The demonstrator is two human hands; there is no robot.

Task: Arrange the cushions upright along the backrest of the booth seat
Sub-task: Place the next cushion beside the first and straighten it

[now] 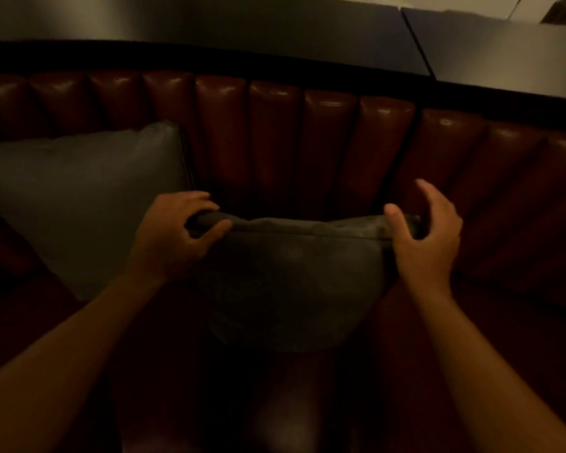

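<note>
We look down on a dim red leather bench [307, 403] with a channeled backrest [275, 142]; dark tabletops [209, 31] lie beyond. The light hides fabric detail. A grey cushion [291, 282] stands before the backrest; our left hand [174, 237] has its fingers clenched on its top corner, our right hand [425, 237] fingers spread, thumb touching. Another cushion [79, 197] leans left.

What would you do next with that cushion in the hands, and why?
Probably close the right hand, whose fingers are spread at the top corner of the dark cushion, while the left hand pinches the other. Then tip it against the red backrest, beside the grey cushion.
</note>
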